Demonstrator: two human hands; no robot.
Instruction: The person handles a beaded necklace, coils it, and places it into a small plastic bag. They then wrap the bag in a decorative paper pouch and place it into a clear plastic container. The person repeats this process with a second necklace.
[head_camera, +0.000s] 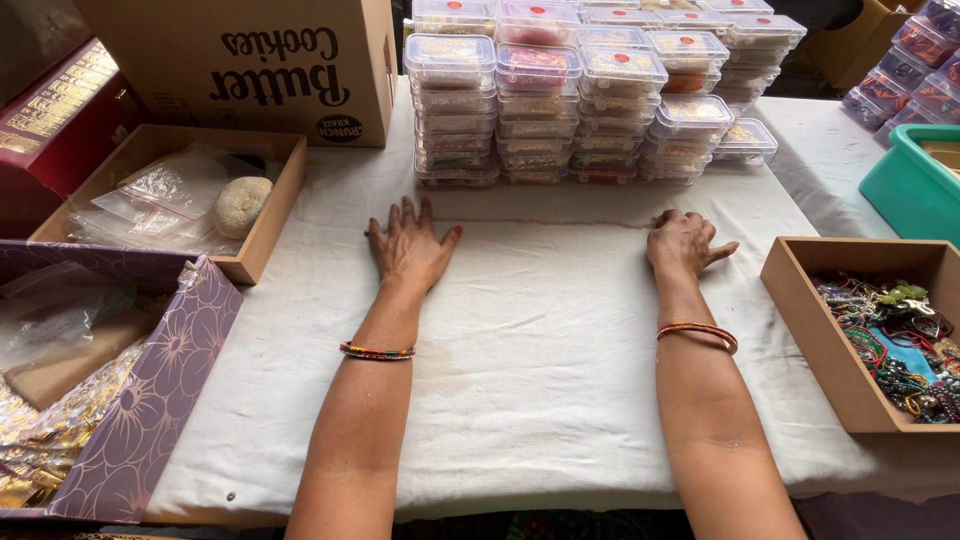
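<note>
White cloth (540, 330): L hand (408, 250) flat, R hand (683, 243) loosely curled, both empty; pushing up-frame could topple tubs (560, 110).

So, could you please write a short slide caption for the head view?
Left hand flat and right hand curled on a white cloth, before stacked clear boxes.

Brown printed carton (250, 60) far left, stacked clear red-stickered lidded tubs (590, 95) centre, red box (50, 120) leftmost
</note>
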